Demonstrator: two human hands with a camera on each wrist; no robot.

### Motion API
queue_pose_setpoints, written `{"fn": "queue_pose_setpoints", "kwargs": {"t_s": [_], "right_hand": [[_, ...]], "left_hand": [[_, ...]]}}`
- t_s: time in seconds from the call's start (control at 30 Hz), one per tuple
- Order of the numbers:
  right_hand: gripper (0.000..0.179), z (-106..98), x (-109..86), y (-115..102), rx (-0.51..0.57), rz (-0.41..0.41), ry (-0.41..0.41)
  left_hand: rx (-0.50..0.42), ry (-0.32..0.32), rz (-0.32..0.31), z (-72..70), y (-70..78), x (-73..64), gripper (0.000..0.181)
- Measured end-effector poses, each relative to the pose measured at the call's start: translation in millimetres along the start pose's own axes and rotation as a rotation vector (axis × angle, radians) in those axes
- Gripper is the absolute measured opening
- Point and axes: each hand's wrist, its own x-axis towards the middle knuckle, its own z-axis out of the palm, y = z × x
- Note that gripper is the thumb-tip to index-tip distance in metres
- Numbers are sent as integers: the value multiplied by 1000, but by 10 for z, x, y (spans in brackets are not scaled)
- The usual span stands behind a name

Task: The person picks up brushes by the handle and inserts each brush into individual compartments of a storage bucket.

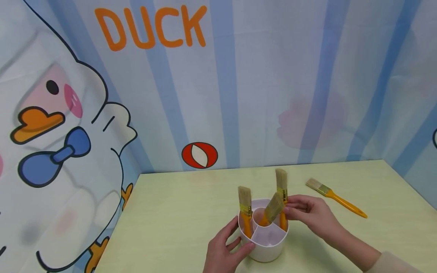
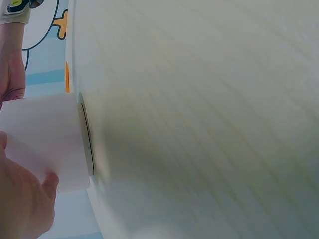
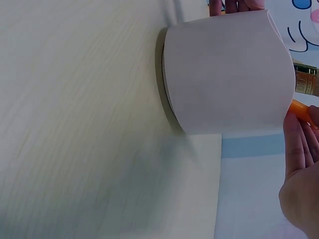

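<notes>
A white divided holder [image 1: 267,253] stands on the table, with a round cup in its middle and compartments around it. My left hand [image 1: 225,248] grips its left side, thumb in front and fingers behind. My right hand [image 1: 312,214] pinches the orange handle of a paintbrush [image 1: 281,182], which stands bristles up in the right compartment. The right wrist view shows that orange handle [image 3: 301,110] between thumb and fingers at the rim. Another paintbrush [image 1: 245,201] stands in the left compartment, and a third paintbrush [image 1: 273,208] leans right in the middle cup.
One more paintbrush [image 1: 336,197] with an orange handle lies on the pale yellow table [image 1: 170,223], right of the holder and behind my right hand. A printed duck curtain [image 1: 259,83] hangs along the table's far edge.
</notes>
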Motion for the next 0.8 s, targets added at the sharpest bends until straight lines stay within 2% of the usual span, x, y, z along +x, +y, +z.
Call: {"fn": "queue_pose_setpoints", "kwargs": {"t_s": [0.8], "right_hand": [[46, -33, -24, 45, 35, 49, 45]], "left_hand": [[37, 19, -15, 21, 4, -5, 84]]}}
